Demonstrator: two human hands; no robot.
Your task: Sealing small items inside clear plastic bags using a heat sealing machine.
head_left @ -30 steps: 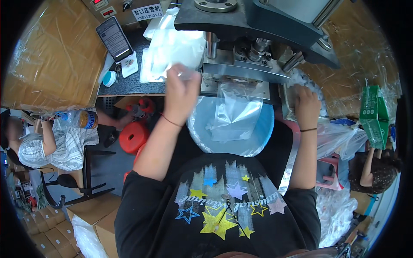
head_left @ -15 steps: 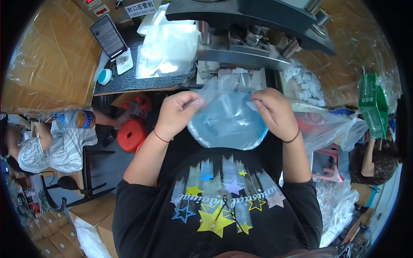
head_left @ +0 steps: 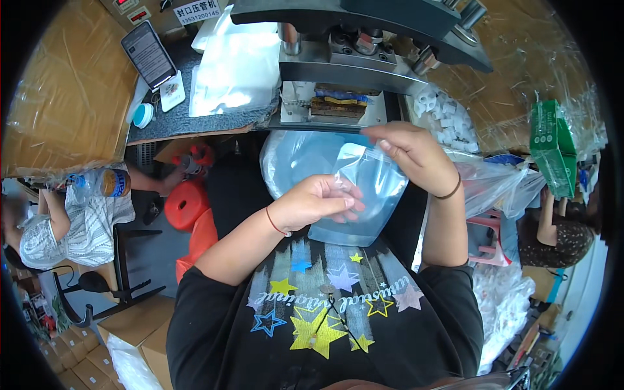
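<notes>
A clear plastic pouch (head_left: 370, 224) hangs over my lap, tilted. My left hand (head_left: 318, 205) grips its left side, the thumb in front and the other fingers showing through the film from behind. At the pouch's upper right corner, my right hand (head_left: 419, 156) pinches the edge between thumb and fingers. Beneath and behind the pouch, a round pale-blue container (head_left: 279, 162) sits in my lap, partly covered. Just beyond my hands is a press machine's lower plate (head_left: 296, 110), carrying a block (head_left: 339, 107) with blue and yellow strips.
The press's dark upper arm (head_left: 390, 32) overhangs the plate. Small white plastic pieces (head_left: 445, 123) lie in a heap at right. White pouches (head_left: 234, 78), a propped phone (head_left: 148, 55) and a teal-lidded jar (head_left: 143, 116) stand at left. Other people sit on both sides; a red stool (head_left: 185, 205) is at left.
The pouch has come up out of the container toward me. My left hand has moved right and down onto its side; my right hand has shifted slightly. The press plate is now uncovered.
</notes>
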